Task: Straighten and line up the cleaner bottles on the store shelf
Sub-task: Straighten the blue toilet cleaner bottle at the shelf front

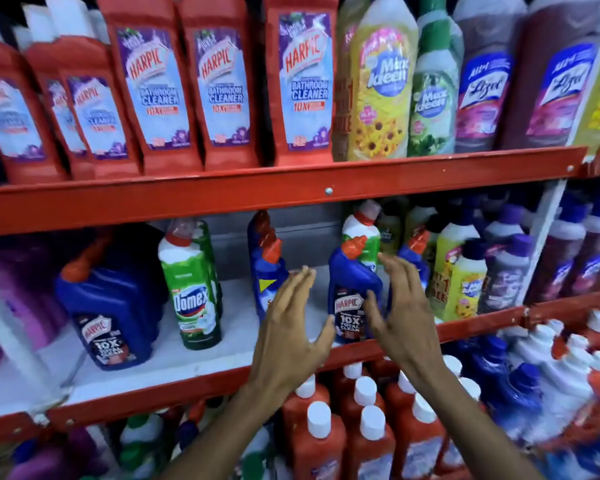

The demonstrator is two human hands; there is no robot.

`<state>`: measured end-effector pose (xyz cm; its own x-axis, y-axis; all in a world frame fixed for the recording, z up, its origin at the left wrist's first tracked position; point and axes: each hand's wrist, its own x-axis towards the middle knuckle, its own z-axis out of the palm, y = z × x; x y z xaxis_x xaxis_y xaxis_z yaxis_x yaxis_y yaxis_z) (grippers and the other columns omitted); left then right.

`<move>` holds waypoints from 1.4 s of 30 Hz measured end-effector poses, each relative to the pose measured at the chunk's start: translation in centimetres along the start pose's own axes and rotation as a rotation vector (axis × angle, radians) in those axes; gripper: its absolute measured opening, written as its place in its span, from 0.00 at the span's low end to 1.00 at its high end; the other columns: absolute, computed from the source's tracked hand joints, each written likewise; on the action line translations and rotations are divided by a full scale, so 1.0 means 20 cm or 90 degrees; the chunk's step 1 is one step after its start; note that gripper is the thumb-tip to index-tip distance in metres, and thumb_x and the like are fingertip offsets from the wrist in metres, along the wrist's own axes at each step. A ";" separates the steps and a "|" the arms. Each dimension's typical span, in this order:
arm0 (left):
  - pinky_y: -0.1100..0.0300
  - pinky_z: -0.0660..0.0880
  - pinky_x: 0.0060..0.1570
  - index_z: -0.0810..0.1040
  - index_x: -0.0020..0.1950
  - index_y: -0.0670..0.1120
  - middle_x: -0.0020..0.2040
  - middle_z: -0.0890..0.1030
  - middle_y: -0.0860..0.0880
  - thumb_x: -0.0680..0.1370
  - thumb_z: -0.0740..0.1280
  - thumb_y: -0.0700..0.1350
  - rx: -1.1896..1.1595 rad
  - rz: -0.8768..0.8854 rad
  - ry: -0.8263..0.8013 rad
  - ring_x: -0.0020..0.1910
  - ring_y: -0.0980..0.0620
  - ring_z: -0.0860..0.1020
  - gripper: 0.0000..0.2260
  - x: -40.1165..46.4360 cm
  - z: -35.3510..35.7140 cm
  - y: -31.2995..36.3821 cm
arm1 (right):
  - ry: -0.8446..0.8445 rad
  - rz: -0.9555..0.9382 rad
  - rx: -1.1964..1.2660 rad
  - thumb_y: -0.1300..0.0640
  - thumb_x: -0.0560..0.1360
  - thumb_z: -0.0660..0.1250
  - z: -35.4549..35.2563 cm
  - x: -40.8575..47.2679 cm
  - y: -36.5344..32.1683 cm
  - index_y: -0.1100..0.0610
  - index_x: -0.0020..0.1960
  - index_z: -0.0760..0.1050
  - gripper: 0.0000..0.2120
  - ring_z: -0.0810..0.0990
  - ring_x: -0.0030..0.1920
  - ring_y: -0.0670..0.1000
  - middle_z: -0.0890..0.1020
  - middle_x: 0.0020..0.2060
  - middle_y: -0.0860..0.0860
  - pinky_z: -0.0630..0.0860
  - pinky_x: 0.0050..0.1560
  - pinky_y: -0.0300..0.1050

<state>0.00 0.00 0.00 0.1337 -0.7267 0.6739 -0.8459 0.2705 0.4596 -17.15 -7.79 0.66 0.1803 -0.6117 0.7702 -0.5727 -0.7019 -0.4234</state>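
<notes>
A blue Harpic bottle (350, 289) with a red cap stands upright near the front of the middle shelf (222, 375). My left hand (293, 323) is just left of it and my right hand (400, 306) just right, both with fingers spread and holding nothing. A second blue bottle (269, 271) stands behind my left hand. A third blue one (413, 258) is partly hidden behind my right hand. Further left stand a green Domex bottle (193, 289) and a large blue Harpic bottle (108, 313). A green and white bottle (362, 233) is behind the centre one.
Red Harpic bathroom cleaner bottles (222, 81) and Max Kleen and Lizol bottles (381, 81) fill the top shelf. Yellow and purple bottles (465, 271) crowd the right of the middle shelf. White-capped red bottles (343, 427) sit below. A white upright post (541, 244) divides the bays.
</notes>
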 end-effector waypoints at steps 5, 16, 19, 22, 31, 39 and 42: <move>0.50 0.70 0.74 0.65 0.78 0.46 0.76 0.73 0.46 0.77 0.73 0.45 -0.150 -0.217 -0.084 0.73 0.46 0.73 0.32 0.10 0.20 -0.01 | -0.146 0.263 0.187 0.62 0.74 0.72 0.07 -0.05 0.17 0.59 0.68 0.71 0.24 0.80 0.58 0.53 0.81 0.56 0.50 0.76 0.53 0.32; 0.68 0.79 0.57 0.75 0.63 0.63 0.57 0.83 0.63 0.73 0.75 0.34 -0.284 -0.214 0.076 0.55 0.65 0.83 0.28 0.02 0.23 -0.07 | -0.122 0.200 0.336 0.59 0.76 0.70 0.14 -0.11 0.11 0.45 0.64 0.74 0.19 0.84 0.55 0.40 0.85 0.55 0.38 0.79 0.56 0.39; 0.69 0.79 0.55 0.75 0.69 0.56 0.56 0.85 0.65 0.75 0.75 0.39 -0.272 -0.198 0.136 0.55 0.63 0.84 0.25 -0.04 0.07 -0.14 | -0.128 0.157 0.376 0.59 0.77 0.70 0.20 -0.08 -0.06 0.46 0.66 0.74 0.19 0.83 0.56 0.42 0.84 0.57 0.40 0.78 0.57 0.36; 0.65 0.79 0.59 0.74 0.71 0.55 0.61 0.85 0.57 0.75 0.74 0.45 -0.232 -0.185 0.185 0.58 0.60 0.83 0.25 -0.12 -0.14 -0.23 | -0.156 0.132 0.419 0.60 0.77 0.70 0.31 -0.08 -0.27 0.49 0.66 0.74 0.19 0.84 0.56 0.43 0.84 0.58 0.44 0.80 0.57 0.41; 0.52 0.80 0.63 0.71 0.75 0.50 0.66 0.82 0.50 0.76 0.65 0.66 -0.054 -0.237 0.291 0.62 0.52 0.82 0.32 -0.42 -0.74 -0.59 | -0.230 0.089 0.506 0.55 0.76 0.71 0.78 -0.19 -0.93 0.54 0.66 0.75 0.19 0.81 0.57 0.48 0.77 0.57 0.51 0.80 0.58 0.51; 0.80 0.71 0.52 0.69 0.76 0.51 0.61 0.83 0.51 0.79 0.70 0.42 -0.006 -0.270 0.282 0.52 0.72 0.79 0.26 -0.50 -0.95 -0.91 | -0.285 0.080 0.410 0.54 0.76 0.71 1.09 -0.20 -1.23 0.60 0.63 0.75 0.19 0.79 0.57 0.58 0.79 0.55 0.58 0.76 0.60 0.53; 0.69 0.78 0.54 0.67 0.77 0.51 0.64 0.82 0.48 0.79 0.69 0.41 0.016 -0.280 0.262 0.55 0.57 0.83 0.27 -0.53 -0.94 -0.99 | -0.292 0.086 0.385 0.56 0.75 0.72 1.15 -0.23 -1.23 0.60 0.63 0.77 0.18 0.78 0.59 0.57 0.81 0.56 0.58 0.76 0.61 0.52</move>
<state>25.01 14.26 -5.42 0.6581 -0.4616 0.5949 -0.6774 -0.0180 0.7354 14.47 4.03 -3.38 0.5296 -0.7032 0.4744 -0.0999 -0.6071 -0.7883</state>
